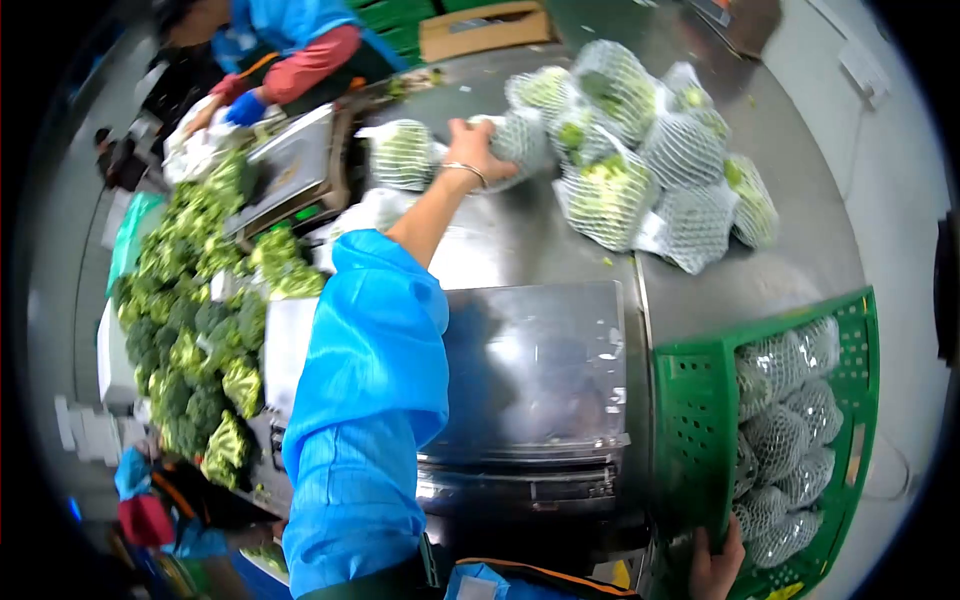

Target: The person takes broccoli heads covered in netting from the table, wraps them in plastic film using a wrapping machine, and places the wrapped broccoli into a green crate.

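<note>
My left hand (478, 152) reaches across the steel table, fingers curled round a broccoli head in white foam netting (522, 140). Another netted head (400, 155) lies just left of that hand. To its right is a pile of netted heads (610, 190), pale green showing through the mesh. My right hand (716, 568) is low in the view, its fingers closed over the near edge of a green plastic crate (690, 430). Inside the crate sit several netted heads (780, 440) that look wrapped in shiny film.
A flat metal plate (540, 370) lies before me. Loose broccoli (190, 330) is heaped on the left beside a weighing scale (295, 165). One co-worker in a blue garment (290, 30) stands at the far left, another (170, 500) at the lower left. A cardboard box (485, 32) is behind.
</note>
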Available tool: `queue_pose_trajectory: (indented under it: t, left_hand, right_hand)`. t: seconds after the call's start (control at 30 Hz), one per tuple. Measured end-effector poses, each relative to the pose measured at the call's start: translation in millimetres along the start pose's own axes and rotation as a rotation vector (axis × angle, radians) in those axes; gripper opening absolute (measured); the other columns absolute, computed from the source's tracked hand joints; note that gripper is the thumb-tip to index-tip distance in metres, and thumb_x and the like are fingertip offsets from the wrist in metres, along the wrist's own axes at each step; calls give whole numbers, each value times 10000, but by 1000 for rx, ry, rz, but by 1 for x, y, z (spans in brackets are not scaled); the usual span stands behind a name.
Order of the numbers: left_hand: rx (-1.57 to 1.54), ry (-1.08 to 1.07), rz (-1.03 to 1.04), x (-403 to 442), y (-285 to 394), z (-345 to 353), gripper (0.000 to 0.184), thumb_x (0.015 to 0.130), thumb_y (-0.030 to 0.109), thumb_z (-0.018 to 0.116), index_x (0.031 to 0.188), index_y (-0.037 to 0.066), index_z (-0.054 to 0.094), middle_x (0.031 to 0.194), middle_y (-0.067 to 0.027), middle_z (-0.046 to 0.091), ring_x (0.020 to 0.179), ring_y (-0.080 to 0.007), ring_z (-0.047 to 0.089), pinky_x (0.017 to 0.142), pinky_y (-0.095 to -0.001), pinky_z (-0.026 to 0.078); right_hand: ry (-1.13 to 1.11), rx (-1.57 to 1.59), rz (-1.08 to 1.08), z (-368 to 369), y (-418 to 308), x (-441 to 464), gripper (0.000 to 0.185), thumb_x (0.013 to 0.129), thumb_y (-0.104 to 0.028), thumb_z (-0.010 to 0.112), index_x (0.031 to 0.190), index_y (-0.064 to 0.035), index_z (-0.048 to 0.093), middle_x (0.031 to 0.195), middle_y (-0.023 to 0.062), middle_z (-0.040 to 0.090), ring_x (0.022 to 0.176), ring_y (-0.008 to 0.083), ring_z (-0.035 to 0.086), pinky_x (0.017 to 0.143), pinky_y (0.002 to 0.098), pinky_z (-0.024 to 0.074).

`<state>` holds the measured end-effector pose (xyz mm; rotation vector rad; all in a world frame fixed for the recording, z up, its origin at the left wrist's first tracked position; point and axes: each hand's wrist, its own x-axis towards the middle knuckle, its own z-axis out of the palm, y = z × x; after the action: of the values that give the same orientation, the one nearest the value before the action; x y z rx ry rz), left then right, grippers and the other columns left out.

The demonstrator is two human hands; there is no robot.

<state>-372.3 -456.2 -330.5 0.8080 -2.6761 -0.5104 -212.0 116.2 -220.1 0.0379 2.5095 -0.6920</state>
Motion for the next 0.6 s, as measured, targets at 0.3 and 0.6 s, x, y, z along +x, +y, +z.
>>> queue_pose_trajectory:
  t: [0.3, 0.6]
  left_hand:
    - [-46, 318, 844, -231, -40, -192, 412, 501, 123, 728, 875, 123, 556, 1220, -175, 438, 1059, -352, 483, 813, -435, 434]
    - [261, 28, 776, -354, -67, -220, 635, 674, 86, 620, 1260, 219, 416, 1362, -115, 334, 1294, -362, 244, 1056, -508, 194]
  right_hand:
    - [456, -249, -512, 8, 29, 16, 424, 795, -73, 586, 1197, 6, 476, 1120, 175, 549, 1065, 281, 500, 914, 353, 378]
    - [297, -47, -1283, 120, -153, -62, 173, 761, -29, 591, 925, -82, 607, 1014, 55, 614, 1060, 228, 527, 1051, 459, 185]
